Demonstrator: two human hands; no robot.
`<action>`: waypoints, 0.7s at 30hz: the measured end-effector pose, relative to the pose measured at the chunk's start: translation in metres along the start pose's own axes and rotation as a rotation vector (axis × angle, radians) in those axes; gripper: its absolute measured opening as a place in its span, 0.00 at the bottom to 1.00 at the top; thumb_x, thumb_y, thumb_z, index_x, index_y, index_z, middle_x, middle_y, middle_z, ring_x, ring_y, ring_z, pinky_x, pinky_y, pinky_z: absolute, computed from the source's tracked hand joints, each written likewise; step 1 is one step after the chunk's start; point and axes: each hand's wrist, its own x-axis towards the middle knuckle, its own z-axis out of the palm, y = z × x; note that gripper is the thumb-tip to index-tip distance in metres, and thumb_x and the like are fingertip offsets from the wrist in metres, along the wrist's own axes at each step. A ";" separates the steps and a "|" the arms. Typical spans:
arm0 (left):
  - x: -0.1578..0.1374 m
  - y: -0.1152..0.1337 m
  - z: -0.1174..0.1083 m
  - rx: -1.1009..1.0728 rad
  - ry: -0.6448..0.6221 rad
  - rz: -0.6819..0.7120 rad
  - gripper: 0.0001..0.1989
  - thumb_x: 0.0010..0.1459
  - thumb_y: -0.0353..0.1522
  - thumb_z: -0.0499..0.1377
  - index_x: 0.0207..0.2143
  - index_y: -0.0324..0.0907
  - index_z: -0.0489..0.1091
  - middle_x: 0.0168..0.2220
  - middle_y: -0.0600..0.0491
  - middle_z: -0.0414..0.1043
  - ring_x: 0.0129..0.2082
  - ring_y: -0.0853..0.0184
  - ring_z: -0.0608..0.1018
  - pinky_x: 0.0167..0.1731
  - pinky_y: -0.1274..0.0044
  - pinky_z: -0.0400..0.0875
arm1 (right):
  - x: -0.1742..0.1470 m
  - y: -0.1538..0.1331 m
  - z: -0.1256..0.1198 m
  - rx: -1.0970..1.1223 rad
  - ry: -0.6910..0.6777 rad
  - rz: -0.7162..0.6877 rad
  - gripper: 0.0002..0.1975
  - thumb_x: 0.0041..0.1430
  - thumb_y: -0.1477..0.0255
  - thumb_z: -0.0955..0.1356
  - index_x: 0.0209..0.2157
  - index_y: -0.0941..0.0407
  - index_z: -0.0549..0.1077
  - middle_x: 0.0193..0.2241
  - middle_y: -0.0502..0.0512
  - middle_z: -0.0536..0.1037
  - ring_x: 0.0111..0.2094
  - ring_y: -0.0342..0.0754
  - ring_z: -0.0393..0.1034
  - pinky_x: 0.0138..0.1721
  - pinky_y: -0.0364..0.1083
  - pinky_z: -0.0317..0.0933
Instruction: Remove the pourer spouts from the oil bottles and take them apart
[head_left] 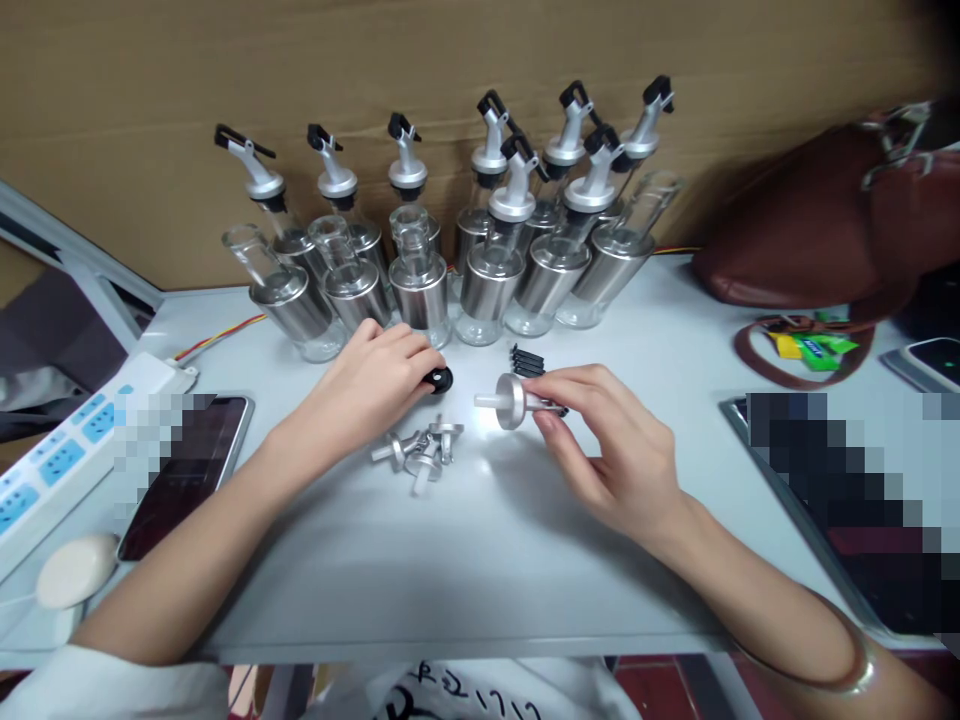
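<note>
My right hand (pixel 619 450) pinches a silver pourer spout (pixel 511 402) by its narrow end, and its clear plastic tube points left. The fingers of my left hand (pixel 382 375) are closed on a black ring-shaped rubber stopper (pixel 440 380) just above the table. In front of that hand lie several loose silver pourer spouts (pixel 421 455) in a small cluster. Behind my right hand's fingertips is a little row of black flip caps (pixel 528 360). Glass bottles with steel sleeves (pixel 491 285) stand behind both hands; most carry silver pourers with black caps, while some have bare necks.
At left are a white power strip (pixel 90 430), a dark phone (pixel 187 480) and a white round device (pixel 77 572). To the right sit a brown bag (pixel 810 220), small colourful packets (pixel 817 348) and a dark tablet (pixel 825 500). Cardboard (pixel 150 100) rises behind the bottles.
</note>
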 end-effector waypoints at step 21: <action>0.001 -0.009 0.021 -0.154 0.037 0.033 0.06 0.63 0.32 0.58 0.39 0.38 0.72 0.44 0.46 0.72 0.43 0.58 0.69 0.38 0.69 0.59 | -0.005 0.004 0.003 -0.130 -0.588 0.028 0.14 0.68 0.68 0.60 0.28 0.57 0.68 0.18 0.51 0.72 0.20 0.45 0.66 0.24 0.43 0.53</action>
